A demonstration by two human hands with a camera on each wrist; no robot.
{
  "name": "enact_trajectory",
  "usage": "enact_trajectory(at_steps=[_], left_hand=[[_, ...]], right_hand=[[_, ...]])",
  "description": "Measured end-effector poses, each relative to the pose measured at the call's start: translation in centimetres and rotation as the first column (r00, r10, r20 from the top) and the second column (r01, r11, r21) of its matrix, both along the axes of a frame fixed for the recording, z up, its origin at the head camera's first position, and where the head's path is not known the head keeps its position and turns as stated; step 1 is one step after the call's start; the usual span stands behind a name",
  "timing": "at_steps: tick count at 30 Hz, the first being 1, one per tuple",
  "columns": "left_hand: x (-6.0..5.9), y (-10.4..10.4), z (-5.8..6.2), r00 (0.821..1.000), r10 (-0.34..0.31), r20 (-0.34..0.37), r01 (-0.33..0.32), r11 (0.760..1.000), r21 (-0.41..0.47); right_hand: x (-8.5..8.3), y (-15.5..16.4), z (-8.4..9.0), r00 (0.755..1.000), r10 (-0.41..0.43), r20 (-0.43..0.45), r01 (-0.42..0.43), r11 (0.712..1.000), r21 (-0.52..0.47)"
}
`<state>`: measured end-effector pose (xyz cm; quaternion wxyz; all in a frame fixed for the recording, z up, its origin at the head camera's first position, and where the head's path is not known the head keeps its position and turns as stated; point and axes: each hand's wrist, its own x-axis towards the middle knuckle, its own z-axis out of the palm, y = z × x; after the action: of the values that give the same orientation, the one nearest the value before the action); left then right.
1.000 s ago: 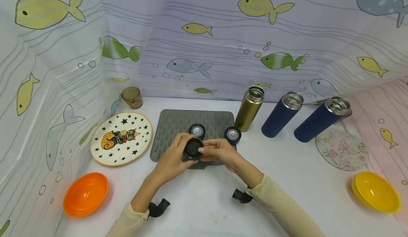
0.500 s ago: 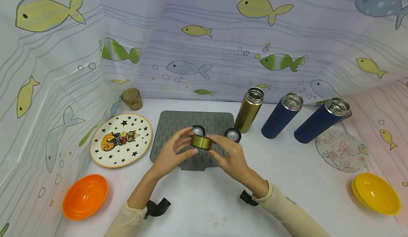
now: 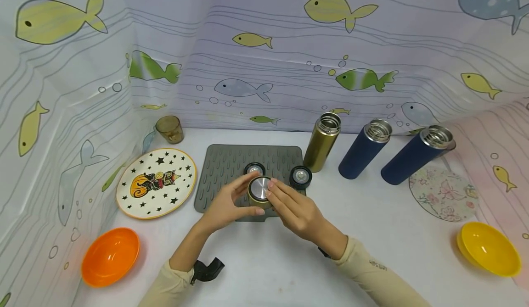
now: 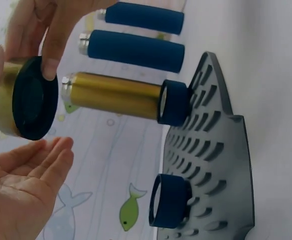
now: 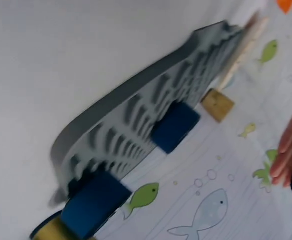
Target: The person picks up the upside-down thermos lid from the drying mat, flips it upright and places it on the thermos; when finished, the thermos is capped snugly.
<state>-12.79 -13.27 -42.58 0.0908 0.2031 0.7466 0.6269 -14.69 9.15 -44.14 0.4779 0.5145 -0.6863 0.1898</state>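
A gold flask lid [image 3: 259,191] with a steel top is held above the front of the grey ribbed mat [image 3: 231,160]. My right hand [image 3: 291,206] pinches it; in the left wrist view its fingers [image 4: 53,30] grip the lid [image 4: 23,97], whose black underside faces that camera. My left hand [image 3: 229,203] is beside the lid with fingers straight, and its palm [image 4: 21,185] is open beneath it. Two dark blue lids [image 3: 254,168] [image 3: 300,176] stand on the mat. The open gold flask [image 3: 324,142] stands just right of the mat.
Two open blue flasks [image 3: 363,150] [image 3: 415,155] stand right of the gold one. A star-patterned plate [image 3: 156,183], a brown cup [image 3: 170,129] and an orange bowl [image 3: 110,255] are at the left. A floral coaster [image 3: 444,192] and a yellow bowl [image 3: 488,248] are at the right.
The lid has been turned over between the hands: its black underside faced up, then its gold side showed, now the steel top faces up. The left hand's fingers have straightened.
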Motion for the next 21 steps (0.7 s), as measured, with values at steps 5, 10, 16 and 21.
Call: enact_trajectory(at_steps=[5, 10, 16, 21], left_hand=[[0.0, 0.4, -0.2, 0.998, -0.039, -0.044, 0.040, 0.999, 0.015], [0.2, 1.1, -0.3, 0.996, -0.052, -0.068, 0.051, 0.999, -0.012], [0.1, 1.9, -0.4, 0.996, -0.017, -0.083, 0.013, 0.999, -0.045], [-0.4, 2.6, -0.4, 0.990, 0.035, -0.137, -0.040, 0.998, -0.038]], right_hand=[[-0.5, 0.5, -0.1, 0.983, 0.001, -0.185, 0.003, 1.000, 0.026], [-0.6, 0.8, 0.3, 0.963, -0.009, -0.269, 0.021, 0.999, 0.041], [-0.7, 1.1, 0.3, 0.962, 0.022, -0.272, -0.011, 0.999, 0.040], [-1.3, 1.9, -0.8, 0.998, -0.025, -0.056, 0.022, 0.998, -0.050]])
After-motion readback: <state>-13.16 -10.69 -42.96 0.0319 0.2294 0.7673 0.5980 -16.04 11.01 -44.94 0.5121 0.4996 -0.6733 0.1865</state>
